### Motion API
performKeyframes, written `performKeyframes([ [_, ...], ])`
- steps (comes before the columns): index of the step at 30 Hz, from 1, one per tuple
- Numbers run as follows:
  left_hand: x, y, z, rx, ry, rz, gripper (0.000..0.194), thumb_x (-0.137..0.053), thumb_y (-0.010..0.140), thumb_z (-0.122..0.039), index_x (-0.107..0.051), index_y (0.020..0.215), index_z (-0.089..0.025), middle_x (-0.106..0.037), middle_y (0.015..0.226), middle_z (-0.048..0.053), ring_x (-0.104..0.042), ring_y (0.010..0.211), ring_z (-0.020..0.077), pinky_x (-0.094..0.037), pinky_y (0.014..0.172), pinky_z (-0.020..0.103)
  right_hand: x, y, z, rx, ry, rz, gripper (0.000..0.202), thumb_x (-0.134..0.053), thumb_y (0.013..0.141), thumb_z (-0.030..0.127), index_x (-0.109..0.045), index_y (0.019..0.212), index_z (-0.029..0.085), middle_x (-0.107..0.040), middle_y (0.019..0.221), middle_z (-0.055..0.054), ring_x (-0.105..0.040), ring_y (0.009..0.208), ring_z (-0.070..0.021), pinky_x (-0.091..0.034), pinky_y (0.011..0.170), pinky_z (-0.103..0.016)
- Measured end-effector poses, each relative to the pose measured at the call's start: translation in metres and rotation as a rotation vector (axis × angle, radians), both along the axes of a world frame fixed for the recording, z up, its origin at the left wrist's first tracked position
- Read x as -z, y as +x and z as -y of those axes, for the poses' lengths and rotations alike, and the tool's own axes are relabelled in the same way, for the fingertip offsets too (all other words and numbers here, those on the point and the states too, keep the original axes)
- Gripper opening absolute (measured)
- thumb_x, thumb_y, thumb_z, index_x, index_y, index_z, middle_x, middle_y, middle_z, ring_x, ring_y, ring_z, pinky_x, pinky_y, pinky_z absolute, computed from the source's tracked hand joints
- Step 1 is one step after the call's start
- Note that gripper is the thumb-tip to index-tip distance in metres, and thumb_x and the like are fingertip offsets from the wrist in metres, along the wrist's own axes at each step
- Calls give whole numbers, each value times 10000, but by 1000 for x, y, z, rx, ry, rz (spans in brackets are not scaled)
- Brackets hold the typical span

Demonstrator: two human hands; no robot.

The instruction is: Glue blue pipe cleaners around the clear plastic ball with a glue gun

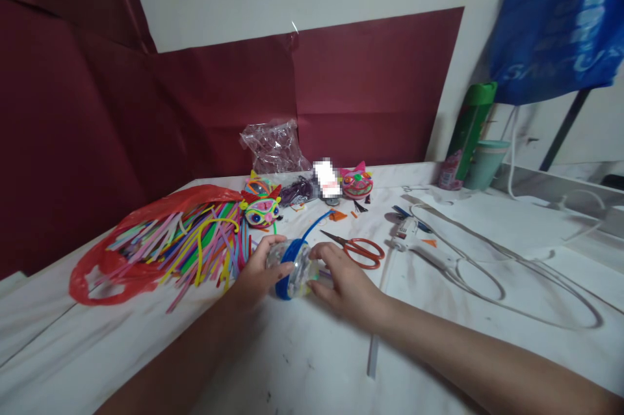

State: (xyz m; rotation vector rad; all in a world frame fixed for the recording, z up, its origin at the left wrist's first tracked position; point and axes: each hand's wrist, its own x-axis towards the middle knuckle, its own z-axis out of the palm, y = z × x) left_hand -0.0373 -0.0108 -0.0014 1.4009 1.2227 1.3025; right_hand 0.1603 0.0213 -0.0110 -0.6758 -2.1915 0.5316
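Note:
My left hand (263,272) grips a clear, rounded plastic piece (303,274), which looks like part of a bottle. Around its middle runs a band of blue pipe cleaner (283,285), with my left thumb pressed on it. One loose blue end sticks up toward the back right. At the piece's right end, my right hand (346,281) holds it between bent fingers and thumb. Red-handled scissors (363,252) lie just beyond my right hand. My fingers hide part of the plastic piece.
Many coloured pipe cleaners (195,246) spill from a red plastic bag (104,294) at left. Decorated animal-face pieces (357,183) sit farther back. A white glue gun (429,252) with a looping cord lies at right. A green can (470,122) and a pale green cup (486,164) stand behind it.

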Motion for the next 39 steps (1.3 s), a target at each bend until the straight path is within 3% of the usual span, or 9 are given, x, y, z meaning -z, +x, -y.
performKeyframes([
  [5,4,-5,-1,54,28,-34,576,-731,651,-319,-448,1142,-216,-609,984,34,-587,927,227,-434,782,318,-2,2,-1,9,47,-47,171,-578,774,117,-503,904,200,-584,966,-84,-567,915,-221,-495,810,-375],
  [8,8,-9,-3,98,35,-87,629,-746,646,-332,-443,1186,-222,-590,1101,59,-580,983,246,-428,825,336,-9,7,-4,70,152,-111,88,-526,824,124,-524,855,207,-600,881,-74,-564,878,-226,-490,777,-382],
  [13,9,-12,-3,130,95,-182,641,-767,624,-367,-492,1185,-226,-482,1332,98,-499,1171,311,-397,938,377,-20,12,-9,79,375,-99,141,-532,874,177,-569,1006,210,-584,1174,-144,-516,1116,-282,-423,914,-466],
  [15,8,-12,-2,131,110,-201,634,-766,627,-339,-500,1191,-228,-481,1344,98,-481,1200,315,-388,962,381,-18,12,-10,59,414,-47,140,-561,872,186,-585,1009,202,-617,1147,-144,-529,1109,-292,-391,931,-487],
  [20,7,-11,0,121,130,-251,616,-750,641,-280,-508,1204,-226,-497,1342,97,-481,1213,314,-377,993,383,-8,9,-12,87,310,21,20,-618,861,194,-607,844,192,-674,807,-66,-601,816,-229,-420,798,-403],
  [30,5,-9,2,131,157,-278,599,-747,637,-290,-515,1185,-225,-472,1363,105,-416,1283,329,-354,1028,387,-7,5,-7,74,52,-50,104,-633,806,95,-603,793,193,-660,787,-30,-624,736,-172,-482,689,-283],
  [39,3,-9,0,138,169,-279,595,-777,595,-275,-534,1136,-230,-501,1314,105,-402,1290,324,-329,1043,402,-10,4,-4,66,19,-46,122,-616,784,77,-600,781,198,-641,782,-27,-620,723,-170,-490,676,-283],
])
